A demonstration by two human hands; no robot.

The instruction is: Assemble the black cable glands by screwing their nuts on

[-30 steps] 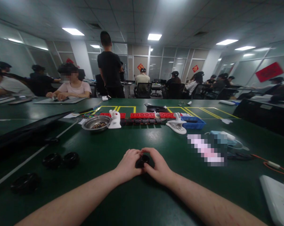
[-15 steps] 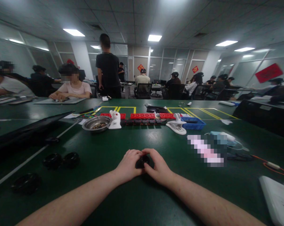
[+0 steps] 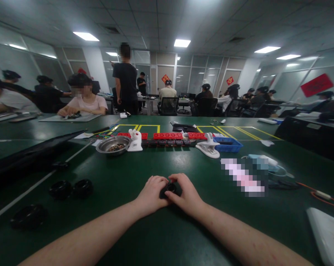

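On the green table right in front of me is a small black round part (image 3: 171,187), its top looking ring-shaped with a dark centre. My left hand (image 3: 152,193) curls around its left side, fingers closed and resting against it. From the other side my right hand (image 3: 188,195) grips it, the thumb over its near edge and the forefinger at its far edge. The hands cover much of the part. Similar black round pieces lie to the left: one black piece (image 3: 60,189) beside another black piece (image 3: 83,188), and a larger-looking black piece (image 3: 28,216) nearer me.
Farther back stand a metal bowl (image 3: 100,148) of small parts, a white clip stand (image 3: 135,142), a second white clip (image 3: 208,148), red blocks (image 3: 168,136) and a blue tray (image 3: 229,147). A white board (image 3: 326,232) lies right. A person (image 3: 85,99) sits across the table.
My right thumb has shifted slightly left on the black round part, and its top shows a little more. My left hand stays almost still.
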